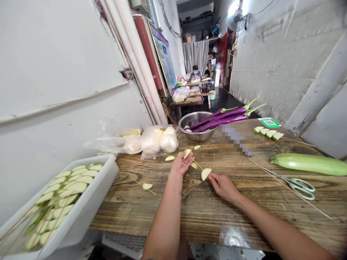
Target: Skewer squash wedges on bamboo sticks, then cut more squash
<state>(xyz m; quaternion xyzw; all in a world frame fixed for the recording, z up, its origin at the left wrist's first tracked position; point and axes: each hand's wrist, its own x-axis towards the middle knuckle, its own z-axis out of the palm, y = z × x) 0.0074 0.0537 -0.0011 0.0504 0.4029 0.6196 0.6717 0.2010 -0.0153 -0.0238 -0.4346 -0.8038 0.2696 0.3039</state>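
Observation:
My left hand (182, 164), palm turned up, holds a half-round slice of pale green squash (187, 154) between its fingers. A thin wooden skewer (195, 162) runs from that slice toward my right hand. My right hand (222, 186) pinches a second squash slice (206, 174) at the skewer's near end; the fingertips are partly hidden behind it. Loose slices lie around my left hand, among them one slice (170, 158) to its left and another slice (197, 147) beyond it. A separate slice (147, 186) rests with a skewer on the wooden table (130, 215).
A white tub (107, 173) of skewered slices stands left. Bagged white food (159, 140) and a metal bowl (196, 136) with eggplants (223, 119) sit at the back. Right are scissors (298, 186), a whole squash (311, 163) and skewered slices (270, 134). A person (195, 74) sits far off.

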